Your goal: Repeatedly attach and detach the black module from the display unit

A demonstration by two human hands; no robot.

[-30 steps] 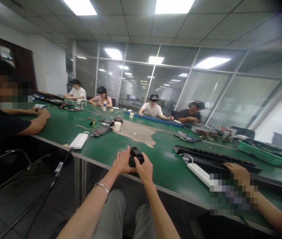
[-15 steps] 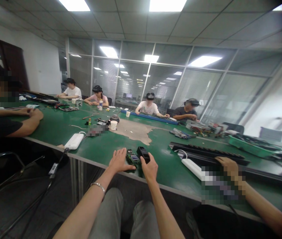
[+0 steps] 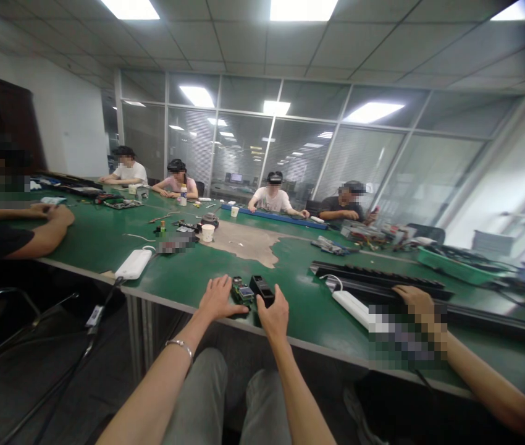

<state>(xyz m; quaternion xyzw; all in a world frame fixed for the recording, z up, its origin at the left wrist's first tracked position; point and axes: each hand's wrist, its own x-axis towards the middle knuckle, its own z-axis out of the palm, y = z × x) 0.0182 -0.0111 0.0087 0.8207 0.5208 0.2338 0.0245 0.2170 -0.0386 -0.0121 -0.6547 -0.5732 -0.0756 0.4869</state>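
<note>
My left hand [image 3: 216,299] rests palm down at the table's near edge, fingers stretched out and thumb spread to the right. Its thumb lies just before a small green circuit board [image 3: 243,289] with a grey block on top; whether it touches the board I cannot tell. My right hand [image 3: 275,311] has its thumb and fingers around the near end of a black box-shaped housing [image 3: 260,285] with recesses in its upper face. This housing lies just right of the circuit board on the green table [image 3: 197,272].
A white power strip [image 3: 133,264] lies left; another power strip [image 3: 351,309] is at right, near a co-worker's hand [image 3: 416,304] and long black rails [image 3: 378,279]. A paper cup [image 3: 207,233] stands ahead. Farther right is a green basket [image 3: 457,267]. Several people sit around.
The whole view has shifted slightly. My right hand's fingers have straightened somewhat along the black housing, which sits at a slightly different angle. My left hand keeps its pose.
</note>
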